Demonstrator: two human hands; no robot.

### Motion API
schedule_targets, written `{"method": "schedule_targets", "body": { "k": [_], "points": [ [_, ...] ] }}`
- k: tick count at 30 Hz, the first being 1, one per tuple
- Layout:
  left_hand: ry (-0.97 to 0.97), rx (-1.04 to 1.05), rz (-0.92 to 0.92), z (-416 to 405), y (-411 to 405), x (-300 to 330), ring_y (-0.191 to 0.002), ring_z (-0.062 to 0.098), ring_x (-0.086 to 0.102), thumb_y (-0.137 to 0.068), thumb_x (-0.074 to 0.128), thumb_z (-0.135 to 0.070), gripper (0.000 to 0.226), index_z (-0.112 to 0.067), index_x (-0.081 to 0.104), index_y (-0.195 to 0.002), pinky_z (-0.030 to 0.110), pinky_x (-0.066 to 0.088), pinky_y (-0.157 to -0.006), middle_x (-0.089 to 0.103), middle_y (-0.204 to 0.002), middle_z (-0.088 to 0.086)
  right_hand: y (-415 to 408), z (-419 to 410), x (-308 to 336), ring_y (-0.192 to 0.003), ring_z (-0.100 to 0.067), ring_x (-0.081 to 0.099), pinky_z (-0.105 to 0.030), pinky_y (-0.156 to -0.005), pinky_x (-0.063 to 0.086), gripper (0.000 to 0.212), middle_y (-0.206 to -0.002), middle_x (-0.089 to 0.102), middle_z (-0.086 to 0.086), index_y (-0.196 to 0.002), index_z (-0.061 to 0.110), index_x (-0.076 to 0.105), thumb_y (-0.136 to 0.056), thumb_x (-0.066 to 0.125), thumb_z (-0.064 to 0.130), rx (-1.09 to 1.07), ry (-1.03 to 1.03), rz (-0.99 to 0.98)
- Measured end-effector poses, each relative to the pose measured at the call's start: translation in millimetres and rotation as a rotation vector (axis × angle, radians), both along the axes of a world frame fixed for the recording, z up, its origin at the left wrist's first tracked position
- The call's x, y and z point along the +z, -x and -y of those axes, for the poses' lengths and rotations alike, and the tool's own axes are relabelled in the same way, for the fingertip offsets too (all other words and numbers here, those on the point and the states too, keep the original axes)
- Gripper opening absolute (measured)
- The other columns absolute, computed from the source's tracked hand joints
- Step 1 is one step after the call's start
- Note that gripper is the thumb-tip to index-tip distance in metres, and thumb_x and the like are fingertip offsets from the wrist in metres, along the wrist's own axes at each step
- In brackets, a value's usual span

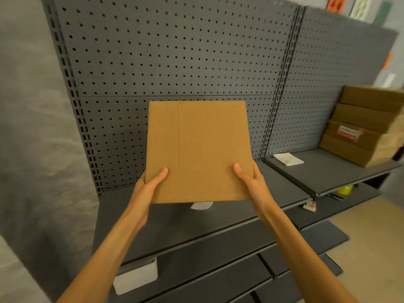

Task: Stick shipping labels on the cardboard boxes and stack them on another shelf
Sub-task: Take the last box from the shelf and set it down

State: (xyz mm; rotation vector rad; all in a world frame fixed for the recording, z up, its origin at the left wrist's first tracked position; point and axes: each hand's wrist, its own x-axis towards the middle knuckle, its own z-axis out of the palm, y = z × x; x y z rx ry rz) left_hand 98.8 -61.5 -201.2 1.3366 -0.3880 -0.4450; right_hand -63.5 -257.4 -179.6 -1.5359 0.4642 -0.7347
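Note:
A flat brown cardboard box [197,149] is held up above the dark grey shelf [175,226], its plain face toward me with no label showing. My left hand [150,182] grips its lower left corner, thumb on the front. My right hand [251,182] grips the lower right corner the same way. A white label or paper [202,205] peeks out just under the box's bottom edge. On the right-hand shelf [328,171] lies a small pile of white labels [288,159]. A stack of several cardboard boxes [367,127] stands at the far right, one bearing a red and white label [349,132].
A grey pegboard back panel [175,62] rises behind the shelves. A grey wall [32,127] closes off the left. Lower shelves step out below, with a white block [135,278] under the front edge. A yellow object [344,189] sits beneath the right shelf.

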Motion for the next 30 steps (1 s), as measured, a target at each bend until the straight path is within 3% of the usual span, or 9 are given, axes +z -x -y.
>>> {"method": "schedule_targets", "body": {
  "k": [5,10,13,15,21,25,30],
  "points": [
    [0.021,-0.065,0.058,39,23,12,-0.109,0.01,0.057,-0.071,0.072,-0.052,0.064,-0.03,0.048,-0.127,0.03,0.044,-0.091,0.061,-0.12,-0.011,32,29,8,-0.106,-0.004,0.06,-0.021,-0.08,0.048,0.082,-0.126,0.058,0.009,-0.141,0.028,0.037,-0.071,0.073,0.051,-0.076,-0.012,0.024],
    [-0.014,-0.05,0.121,82,55,18,-0.1,0.002,0.056,-0.081,0.065,-0.044,0.05,-0.029,0.047,-0.125,0.024,0.044,-0.083,0.059,-0.111,-0.015,66,66,9,-0.106,-0.006,0.061,-0.02,-0.08,0.049,0.076,-0.124,0.059,0.009,-0.138,0.026,0.037,-0.071,0.066,0.047,-0.103,-0.026,0.058],
    [-0.037,-0.03,0.157,113,78,18,-0.097,0.001,0.057,-0.083,0.064,-0.043,0.052,-0.025,0.047,-0.129,0.019,0.043,-0.074,0.06,-0.11,-0.014,87,99,6,-0.105,-0.005,0.061,-0.017,-0.077,0.049,0.063,-0.124,0.058,0.008,-0.135,0.026,0.038,-0.081,0.065,0.04,-0.1,-0.038,0.064],
    [-0.037,-0.012,0.155,136,94,17,-0.098,0.004,0.058,-0.084,0.064,-0.041,0.055,-0.021,0.047,-0.132,0.019,0.044,-0.074,0.06,-0.114,-0.01,100,123,4,-0.104,-0.003,0.06,-0.016,-0.074,0.049,0.057,-0.124,0.058,0.01,-0.135,0.026,0.038,-0.085,0.064,0.038,-0.089,-0.038,0.057],
    [-0.068,0.047,0.133,200,141,11,-0.107,0.012,0.057,-0.08,0.065,-0.046,0.066,-0.021,0.044,-0.137,0.028,0.043,-0.088,0.058,-0.125,-0.005,142,200,-5,-0.111,-0.01,0.059,-0.032,-0.094,0.048,0.054,-0.124,0.059,0.008,-0.133,0.027,0.041,-0.086,0.064,0.041,-0.018,-0.042,0.022],
    [-0.112,0.106,0.114,229,164,5,-0.107,0.014,0.057,-0.083,0.064,-0.044,0.06,-0.021,0.046,-0.135,0.029,0.041,-0.087,0.059,-0.122,-0.005,155,236,-13,-0.108,-0.01,0.06,-0.027,-0.086,0.048,0.046,-0.122,0.061,0.008,-0.131,0.027,0.047,-0.088,0.062,0.035,0.061,-0.09,-0.037],
    [-0.151,0.196,0.0,243,175,-6,-0.103,0.017,0.055,-0.083,0.066,-0.043,0.058,-0.019,0.048,-0.132,0.032,0.041,-0.087,0.058,-0.119,-0.003,149,261,-25,-0.106,-0.015,0.06,-0.03,-0.083,0.049,0.048,-0.124,0.062,0.004,-0.135,0.025,0.047,-0.089,0.06,0.031,0.168,-0.16,-0.164]
  ]
}}
